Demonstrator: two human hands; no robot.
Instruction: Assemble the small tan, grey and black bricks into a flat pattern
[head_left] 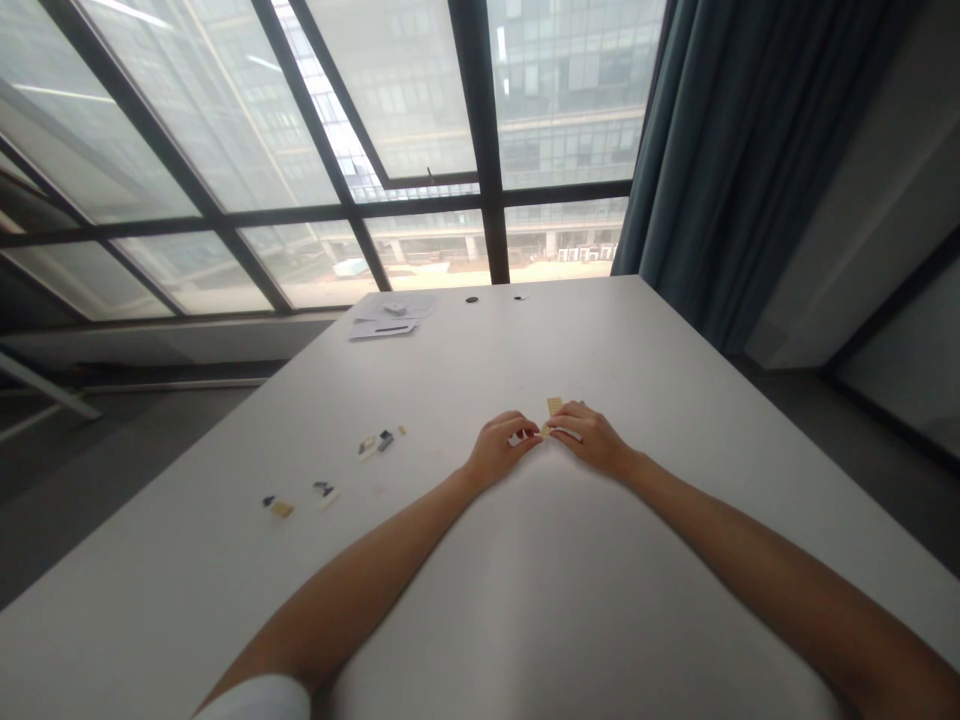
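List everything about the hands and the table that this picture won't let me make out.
All in the head view:
- Yellow piece: shape largely covered by fingers of the left hand and right hand.
- Ridged yellow block: lower end hidden by the right hand.
- Scattered bits: too small and blurred to identify.
- Papers: any print too small.
- White sleeve: cut off by the bottom edge.

L hand [504,447], R hand [594,437] pinching.

Broad white tabletop [637,370]: smooth, satin. From centre, two o'clock: blue-grey cloth curtain [697,180], matt; ten o'clock: flat white paper sheets [364,329].
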